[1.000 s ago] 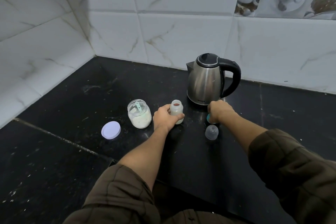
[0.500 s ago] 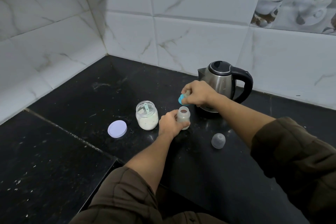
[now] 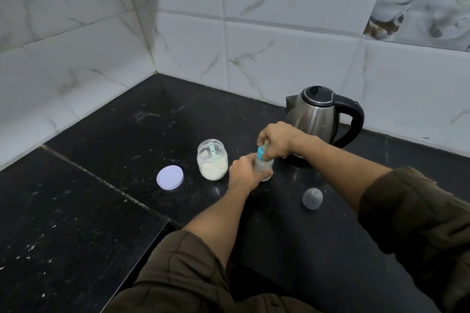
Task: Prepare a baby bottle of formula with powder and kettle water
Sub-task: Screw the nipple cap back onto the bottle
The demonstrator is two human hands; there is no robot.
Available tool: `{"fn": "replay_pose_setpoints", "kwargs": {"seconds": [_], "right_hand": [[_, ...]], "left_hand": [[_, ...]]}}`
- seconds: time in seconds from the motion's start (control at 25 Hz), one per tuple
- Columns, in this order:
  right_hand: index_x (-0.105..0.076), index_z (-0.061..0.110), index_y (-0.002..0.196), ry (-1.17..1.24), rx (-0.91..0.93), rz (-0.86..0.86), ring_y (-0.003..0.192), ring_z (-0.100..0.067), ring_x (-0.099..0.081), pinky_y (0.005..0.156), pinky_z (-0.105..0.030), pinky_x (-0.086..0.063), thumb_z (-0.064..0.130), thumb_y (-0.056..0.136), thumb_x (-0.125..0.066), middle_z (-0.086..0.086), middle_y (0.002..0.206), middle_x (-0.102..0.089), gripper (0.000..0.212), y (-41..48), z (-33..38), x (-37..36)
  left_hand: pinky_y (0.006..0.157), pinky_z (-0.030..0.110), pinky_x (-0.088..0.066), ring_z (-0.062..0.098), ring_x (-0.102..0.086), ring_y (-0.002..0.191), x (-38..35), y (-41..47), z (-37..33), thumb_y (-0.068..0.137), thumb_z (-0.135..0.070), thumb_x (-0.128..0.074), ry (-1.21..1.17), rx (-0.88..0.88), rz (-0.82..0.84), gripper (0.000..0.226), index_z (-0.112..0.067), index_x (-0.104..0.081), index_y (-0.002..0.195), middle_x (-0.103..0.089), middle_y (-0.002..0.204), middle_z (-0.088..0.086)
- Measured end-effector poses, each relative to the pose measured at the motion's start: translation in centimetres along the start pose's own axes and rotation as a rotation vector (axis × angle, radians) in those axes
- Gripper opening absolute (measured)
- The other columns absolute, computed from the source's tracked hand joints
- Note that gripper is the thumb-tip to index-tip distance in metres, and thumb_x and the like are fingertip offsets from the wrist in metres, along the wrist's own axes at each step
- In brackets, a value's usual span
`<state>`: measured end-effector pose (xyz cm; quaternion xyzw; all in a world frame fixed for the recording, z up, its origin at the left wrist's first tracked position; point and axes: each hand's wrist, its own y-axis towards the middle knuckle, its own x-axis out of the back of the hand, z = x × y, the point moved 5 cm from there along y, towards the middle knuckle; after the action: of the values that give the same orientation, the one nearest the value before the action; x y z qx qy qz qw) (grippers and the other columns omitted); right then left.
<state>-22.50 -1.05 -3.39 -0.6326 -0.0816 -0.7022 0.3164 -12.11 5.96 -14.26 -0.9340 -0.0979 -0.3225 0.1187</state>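
Two hands on one small bottle (image 3: 265,169) right now. It stands upright on the black counter (image 3: 101,211), just in front of the kettle (image 3: 315,117) and beside the powder jar (image 3: 212,161). The left hand (image 3: 243,173) reaches in from the near side, fingers curled round the bottle's lower body, clamped on it. The right hand (image 3: 276,141) sits on top, fingers bunched together and closed down over the blue ring (image 3: 260,153) at the bottle's neck. Something pale shows between thumb and forefinger, too hidden to name.

The bottle looks cloudy inside, but how full it is can't be told behind the fingers. To the left the jar is open, with white powder in its lower half and a light green scoop (image 3: 212,150) leaning inside. Its round lilac lid (image 3: 170,177) lies flat on the counter further left, apart from the jar.

On the right — a clear domed cap (image 3: 312,198) stands alone, near the bottle but not touching. The steel kettle has its black lid down and its handle pointing right, close to the white tiled wall (image 3: 279,46).
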Motion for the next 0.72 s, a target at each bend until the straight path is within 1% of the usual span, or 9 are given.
{"fn": "replay_pose_setpoints", "kwargs": {"seconds": [0.08,0.16,0.32,0.48,0.6,0.72], "right_hand": [[-0.072,0.027,0.115,-0.017,-0.001,-0.006,0.060,-0.021,-0.071,0.067,-0.031,-0.062,0.031,0.079,-0.083,0.005,0.083,-0.066,0.038,0.04,0.11,-0.17],[-0.072,0.026,0.116,-0.024,-0.007,-0.016,0.072,-0.022,-0.074,0.068,-0.030,-0.059,0.033,0.078,-0.083,0.006,0.082,-0.064,0.039,0.02,0.10,-0.33],[-0.074,0.024,0.113,-0.027,-0.027,-0.055,0.089,-0.022,-0.072,0.072,-0.030,-0.056,0.038,0.077,-0.084,0.001,0.095,-0.072,0.040,-0.05,-0.12,-0.47],[-0.076,0.023,0.111,-0.026,-0.046,-0.100,0.092,-0.020,-0.065,0.075,-0.030,-0.052,0.041,0.075,-0.085,0.002,0.098,-0.071,0.041,-0.02,-0.11,-0.75],[-0.077,0.023,0.106,-0.029,-0.071,-0.134,0.093,-0.022,-0.066,0.076,-0.031,-0.054,0.044,0.074,-0.083,0.000,0.099,-0.074,0.040,0.02,-0.12,-0.88],[-0.075,0.022,0.094,-0.017,-0.101,-0.164,0.088,-0.022,-0.068,0.071,-0.032,-0.054,0.047,0.073,-0.083,-0.001,0.093,-0.074,0.034,-0.03,-0.31,-0.96]], "left_hand": [[0.095,0.041,-0.056,0.015,-0.071,0.102,0.03,0.01,0.02,0.071,-0.043,-0.089,0.007,0.000,0.004,0.053,-0.032,-0.070,0.119,-0.077,0.105,-0.007],[0.094,0.042,-0.057,0.015,-0.070,0.101,0.01,0.07,0.08,0.070,-0.043,-0.088,0.010,0.004,0.006,0.050,-0.033,-0.071,0.116,-0.077,0.103,-0.008],[0.094,0.041,-0.057,0.014,-0.070,0.101,0.03,0.02,-0.05,0.070,-0.042,-0.089,-0.002,0.012,-0.005,0.049,-0.033,-0.071,0.115,-0.077,0.102,-0.008],[0.093,0.040,-0.057,0.014,-0.071,0.100,0.03,0.05,-0.07,0.070,-0.040,-0.089,-0.009,0.014,-0.006,0.046,-0.031,-0.072,0.113,-0.077,0.101,-0.007],[0.093,0.041,-0.057,0.014,-0.071,0.100,-0.01,0.10,-0.01,0.070,-0.041,-0.089,-0.006,0.013,0.001,0.050,-0.031,-0.072,0.116,-0.077,0.102,-0.008],[0.093,0.041,-0.057,0.014,-0.071,0.101,0.10,0.08,-0.10,0.068,-0.042,-0.089,-0.004,0.008,-0.006,0.055,-0.033,-0.072,0.120,-0.077,0.102,-0.008]]}}
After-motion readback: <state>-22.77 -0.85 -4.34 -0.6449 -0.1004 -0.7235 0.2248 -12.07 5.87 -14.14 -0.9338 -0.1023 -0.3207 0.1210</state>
